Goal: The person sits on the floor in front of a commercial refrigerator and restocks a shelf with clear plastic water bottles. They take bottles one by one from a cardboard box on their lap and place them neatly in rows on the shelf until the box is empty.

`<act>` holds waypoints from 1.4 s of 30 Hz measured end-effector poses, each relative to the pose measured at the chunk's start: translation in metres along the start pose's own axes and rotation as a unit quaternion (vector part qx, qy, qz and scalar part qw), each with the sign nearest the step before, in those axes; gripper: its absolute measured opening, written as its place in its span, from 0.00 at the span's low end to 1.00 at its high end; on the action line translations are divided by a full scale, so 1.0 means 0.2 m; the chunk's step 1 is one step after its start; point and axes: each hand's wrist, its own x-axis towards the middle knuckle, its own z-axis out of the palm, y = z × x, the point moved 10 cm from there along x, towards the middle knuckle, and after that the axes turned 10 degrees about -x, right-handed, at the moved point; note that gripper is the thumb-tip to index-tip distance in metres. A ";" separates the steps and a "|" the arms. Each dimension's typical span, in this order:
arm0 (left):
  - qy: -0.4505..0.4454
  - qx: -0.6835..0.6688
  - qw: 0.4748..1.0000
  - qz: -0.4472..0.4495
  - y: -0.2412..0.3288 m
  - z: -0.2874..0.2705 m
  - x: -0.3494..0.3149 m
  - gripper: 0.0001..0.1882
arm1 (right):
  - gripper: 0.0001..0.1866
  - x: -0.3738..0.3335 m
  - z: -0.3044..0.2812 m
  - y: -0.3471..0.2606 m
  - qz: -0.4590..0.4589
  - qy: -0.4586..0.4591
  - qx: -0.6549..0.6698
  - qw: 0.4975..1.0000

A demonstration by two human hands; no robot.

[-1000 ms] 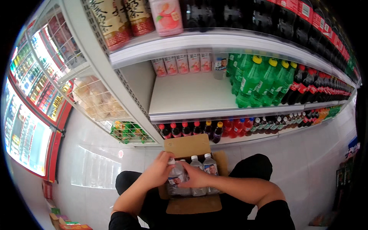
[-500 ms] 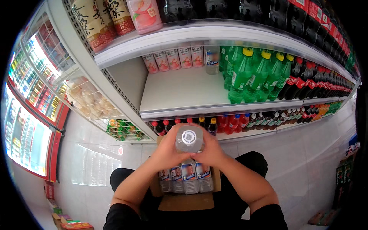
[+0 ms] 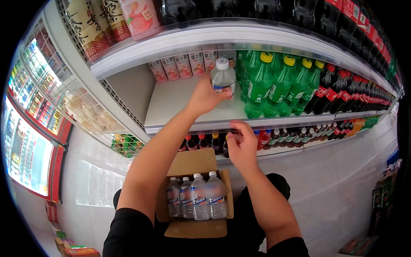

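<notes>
My left hand (image 3: 206,97) is closed round an upright clear plastic bottle (image 3: 222,78) with a white cap. It is at the middle shelf (image 3: 171,100), left of the green bottles; whether its base rests there I cannot tell. My right hand (image 3: 242,143) hangs just in front of the shelf's front edge, fingers loosely bent and apart, with nothing in it. Between my legs stands an open cardboard box (image 3: 196,230) holding several more clear bottles (image 3: 199,201). Another clear bottle stands behind the held one, mostly hidden.
Several green bottles (image 3: 259,88) with yellow caps stand right of my left hand, with dark cola bottles (image 3: 323,96) beyond. Pink cartons (image 3: 183,66) line the shelf's back. A lower shelf holds dark and red bottles. A wire rack (image 3: 92,109) and lit fridges (image 3: 32,145) are at left.
Both hands held a bottle above the box, its base toward me. My left hand has carried it forward to the shelf and turned it upright; my right hand has let go.
</notes>
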 end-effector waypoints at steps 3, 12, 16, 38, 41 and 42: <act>-0.055 0.064 0.996 -0.033 -0.17 0.04 0.12 0.34 | 0.14 0.00 0.04 0.05 0.033 -0.030 0.018 0.999; 0.107 0.254 0.955 0.108 -0.34 0.05 0.23 0.32 | 0.11 -0.03 0.09 0.00 0.016 -0.089 -0.038 0.995; 0.065 0.204 0.976 0.025 -0.51 0.07 0.27 0.36 | 0.11 -0.04 0.12 0.01 0.020 -0.107 -0.048 0.993; -0.077 0.220 0.969 0.082 0.06 0.06 -0.79 0.21 | 0.15 -0.42 0.44 0.12 -0.026 -0.425 -0.283 0.859; -0.130 0.226 0.965 -0.038 -0.05 -0.01 -1.09 0.21 | 0.20 -0.56 0.49 0.13 0.018 -0.501 -0.295 0.814; -0.143 0.228 0.960 -0.075 -0.12 -0.04 -1.19 0.22 | 0.21 -0.61 0.51 0.16 0.027 -0.522 -0.300 0.798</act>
